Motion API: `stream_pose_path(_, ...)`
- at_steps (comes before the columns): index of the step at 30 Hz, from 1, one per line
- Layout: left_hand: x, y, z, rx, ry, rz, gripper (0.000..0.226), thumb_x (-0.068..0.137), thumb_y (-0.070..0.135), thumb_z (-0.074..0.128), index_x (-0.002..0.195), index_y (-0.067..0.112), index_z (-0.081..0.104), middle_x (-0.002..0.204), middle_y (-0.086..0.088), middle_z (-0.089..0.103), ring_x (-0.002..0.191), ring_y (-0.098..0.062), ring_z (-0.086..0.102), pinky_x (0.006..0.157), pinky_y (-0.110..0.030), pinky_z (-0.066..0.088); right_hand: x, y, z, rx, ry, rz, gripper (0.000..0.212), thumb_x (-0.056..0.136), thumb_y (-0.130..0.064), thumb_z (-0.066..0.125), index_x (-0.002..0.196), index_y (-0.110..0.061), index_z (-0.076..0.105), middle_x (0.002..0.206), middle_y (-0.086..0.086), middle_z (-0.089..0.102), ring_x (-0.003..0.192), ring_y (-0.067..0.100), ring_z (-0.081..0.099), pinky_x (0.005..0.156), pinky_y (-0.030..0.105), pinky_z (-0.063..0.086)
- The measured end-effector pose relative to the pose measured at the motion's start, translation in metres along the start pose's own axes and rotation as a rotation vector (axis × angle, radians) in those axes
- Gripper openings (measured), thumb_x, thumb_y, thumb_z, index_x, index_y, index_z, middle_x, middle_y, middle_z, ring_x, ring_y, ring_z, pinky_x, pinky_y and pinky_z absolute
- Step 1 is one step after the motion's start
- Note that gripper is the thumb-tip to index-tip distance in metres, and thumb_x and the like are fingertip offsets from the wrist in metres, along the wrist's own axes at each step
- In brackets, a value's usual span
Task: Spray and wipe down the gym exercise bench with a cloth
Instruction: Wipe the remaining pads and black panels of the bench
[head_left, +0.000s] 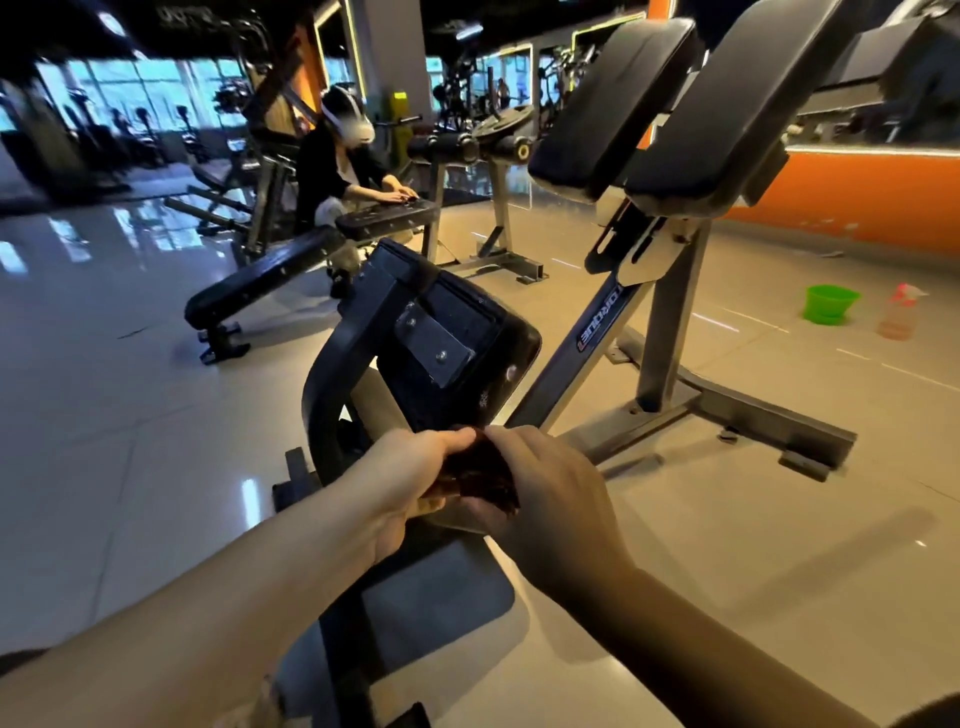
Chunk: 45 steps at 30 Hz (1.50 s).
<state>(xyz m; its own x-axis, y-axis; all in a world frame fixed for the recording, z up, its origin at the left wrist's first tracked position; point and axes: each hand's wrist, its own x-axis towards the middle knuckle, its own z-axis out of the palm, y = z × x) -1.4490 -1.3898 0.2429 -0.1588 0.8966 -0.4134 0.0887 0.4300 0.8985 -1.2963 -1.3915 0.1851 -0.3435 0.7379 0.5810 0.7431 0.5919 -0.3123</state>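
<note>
Two hands grip dark cloth (480, 475): left hand (410, 483), right hand (550, 493), fingers curled round it.

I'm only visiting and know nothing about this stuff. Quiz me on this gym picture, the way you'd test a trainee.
1. True or false: the spray bottle is in the right hand.
2. Which colour is the bucket? A red, B green, C blue.
3. Fill in: the left hand and the right hand both grip a dark ___.

Key
1. False: it stands on the floor beside the bucket.
2. B.
3. cloth.
</note>
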Motion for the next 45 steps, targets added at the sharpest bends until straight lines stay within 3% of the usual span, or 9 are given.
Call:
stream_pose_path(5, -0.001, 0.013, -0.008, 0.183, -0.102, 0.025, 0.038, 0.098, 0.040, 0.063, 0.121, 0.011, 0.068, 0.104, -0.010, 0.078, 0.104, -0.025, 0.072, 0.099, -0.041, 0.051, 0.010, 0.006, 0.000, 0.071, 0.078, -0.038, 0.039, 0.091, -0.040, 0.060, 0.127, -0.023, 0.063, 0.103, -0.004, 0.073, 0.090, 0.013, 0.069, 0.078, 0.029, 0.060)
stream_pose_path(9, 0.000, 0.022, -0.025, 0.223, -0.217, 0.062, 0.039, 0.101, 0.036, 0.059, 0.117, 0.003, 0.069, 0.099, -0.015, 0.076, 0.094, -0.030, 0.069, 0.088, -0.039, 0.053, 0.016, 0.017, 0.008, 0.411, -0.005, 0.213, 0.020, 0.097, -0.033, 0.064, 0.117, -0.028, 0.065, 0.100, -0.014, 0.071, 0.094, 0.002, 0.065, 0.081, 0.022, 0.056)
stream_pose_path(13, 0.020, 0.016, -0.047, 0.596, 0.119, 0.579, 0.010, 0.091, 0.035, 0.074, 0.097, 0.027, 0.074, 0.090, 0.009, 0.075, 0.088, -0.009, 0.071, 0.083, -0.039, 0.061, 0.027, 0.037, -0.001, 0.929, 0.069, 0.665, 0.017, 0.096, -0.024, 0.068, 0.113, -0.024, 0.065, 0.104, -0.001, 0.072, 0.103, 0.018, 0.071, 0.084, 0.038, 0.063)
stream_pose_path(18, 0.049, 0.024, -0.059, 0.879, 0.203, 0.972, 0.058, 0.082, 0.039, 0.082, 0.135, 0.034, 0.059, 0.131, 0.020, 0.054, 0.118, 0.004, 0.047, 0.097, -0.023, 0.042, 0.058, 0.045, -0.015, 1.123, 0.313, 0.714, 0.021, 0.100, -0.013, 0.062, 0.118, -0.023, 0.062, 0.114, 0.004, 0.066, 0.105, 0.019, 0.068, 0.073, 0.028, 0.063)
stream_pose_path(22, 0.068, 0.029, -0.062, 1.041, 0.124, 1.096, 0.085, 0.080, 0.043, 0.083, 0.154, 0.031, 0.042, 0.159, 0.014, 0.034, 0.146, -0.006, 0.027, 0.119, -0.036, 0.026, 0.068, 0.031, 0.007, 1.031, 0.484, 0.700, 0.023, 0.099, -0.015, 0.065, 0.118, -0.027, 0.059, 0.111, -0.009, 0.063, 0.106, 0.017, 0.066, 0.072, 0.023, 0.061)
stream_pose_path(26, 0.084, 0.027, -0.067, 1.300, 0.059, 1.190, 0.101, 0.076, 0.052, 0.084, 0.159, 0.026, 0.033, 0.164, 0.010, 0.029, 0.153, -0.007, 0.015, 0.125, -0.037, 0.008, 0.067, 0.024, 0.031, 0.785, 0.544, 0.580, 0.033, 0.092, -0.027, 0.075, 0.122, -0.028, 0.060, 0.107, -0.021, 0.062, 0.108, 0.012, 0.066, 0.086, 0.036, 0.063)
stream_pose_path(32, 0.091, 0.024, -0.066, 1.330, 0.118, 1.334, 0.102, 0.072, 0.042, 0.088, 0.156, 0.016, 0.038, 0.160, -0.003, 0.039, 0.151, -0.016, 0.024, 0.126, -0.040, 0.011, 0.049, 0.006, 0.064, 0.536, 0.614, 0.432, 0.026, 0.094, -0.024, 0.067, 0.118, -0.027, 0.061, 0.103, -0.019, 0.060, 0.102, -0.007, 0.058, 0.087, 0.012, 0.049)
stream_pose_path(40, 0.089, 0.028, -0.065, 1.355, 0.113, 1.346, 0.106, 0.066, 0.041, 0.092, 0.154, 0.014, 0.039, 0.156, -0.005, 0.042, 0.147, -0.019, 0.027, 0.123, -0.027, 0.004, 0.074, 0.027, 0.049, 0.465, 0.731, 0.446, 0.025, 0.094, -0.022, 0.068, 0.118, -0.021, 0.062, 0.105, -0.013, 0.059, 0.098, -0.007, 0.056, 0.087, 0.014, 0.049)
stream_pose_path(45, 0.087, 0.027, -0.069, 1.406, 0.097, 1.299, 0.112, 0.067, 0.037, 0.093, 0.159, 0.016, 0.032, 0.162, -0.002, 0.033, 0.150, -0.017, 0.022, 0.122, -0.036, 0.012, 0.029, -0.011, 0.085, 0.444, 0.520, 0.376, 0.024, 0.092, -0.021, 0.070, 0.115, -0.021, 0.066, 0.104, -0.012, 0.062, 0.098, -0.006, 0.056, 0.086, 0.010, 0.046)
